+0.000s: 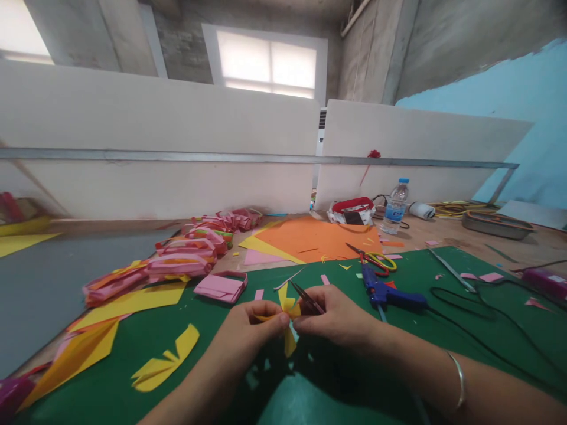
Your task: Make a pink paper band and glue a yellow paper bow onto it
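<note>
My left hand [254,323] is closed, pinching a small yellow paper cut-out [289,319] with several pointed strips, above the green cutting mat [398,354]. My right hand [337,317] is closed around a small pair of dark scissors [306,298], whose blades point up and left at the yellow paper. Both hands meet at the paper near the middle of the mat. A thin bangle [459,378] sits on my right wrist.
A blue glue gun [390,293] with a black cord and red-and-yellow scissors [375,258] lie right of my hands. Orange paper [314,239], pink paper baskets [190,260], yellow scraps [162,366], a water bottle [395,206] and a metal tray [496,224] surround the mat.
</note>
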Demonstrator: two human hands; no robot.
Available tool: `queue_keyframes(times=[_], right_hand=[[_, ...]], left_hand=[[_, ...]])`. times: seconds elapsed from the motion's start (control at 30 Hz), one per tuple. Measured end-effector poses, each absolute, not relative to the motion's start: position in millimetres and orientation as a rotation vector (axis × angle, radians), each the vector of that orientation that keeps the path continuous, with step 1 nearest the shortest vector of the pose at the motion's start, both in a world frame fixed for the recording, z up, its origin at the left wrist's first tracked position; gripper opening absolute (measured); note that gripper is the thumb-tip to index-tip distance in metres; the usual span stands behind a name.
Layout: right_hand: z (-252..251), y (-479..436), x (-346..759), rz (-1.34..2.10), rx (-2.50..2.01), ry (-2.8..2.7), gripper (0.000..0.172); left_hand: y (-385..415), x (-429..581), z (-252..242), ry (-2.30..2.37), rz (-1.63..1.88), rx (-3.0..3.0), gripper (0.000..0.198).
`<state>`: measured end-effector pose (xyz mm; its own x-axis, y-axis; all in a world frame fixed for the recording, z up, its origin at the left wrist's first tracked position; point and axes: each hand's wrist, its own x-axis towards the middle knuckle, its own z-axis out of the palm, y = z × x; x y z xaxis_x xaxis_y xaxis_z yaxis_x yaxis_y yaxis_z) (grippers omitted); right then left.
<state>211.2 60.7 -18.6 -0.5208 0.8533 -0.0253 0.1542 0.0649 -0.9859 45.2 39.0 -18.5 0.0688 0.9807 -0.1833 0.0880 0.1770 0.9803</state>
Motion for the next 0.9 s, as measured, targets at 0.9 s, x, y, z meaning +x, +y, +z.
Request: queue_keyframes(times=[0.9], right_hand=[[-16, 53, 208, 1.658, -1.058, -1.654, 0.007]], left_hand=[[41, 42, -17, 1.083, 0.888, 0.837, 0.024]])
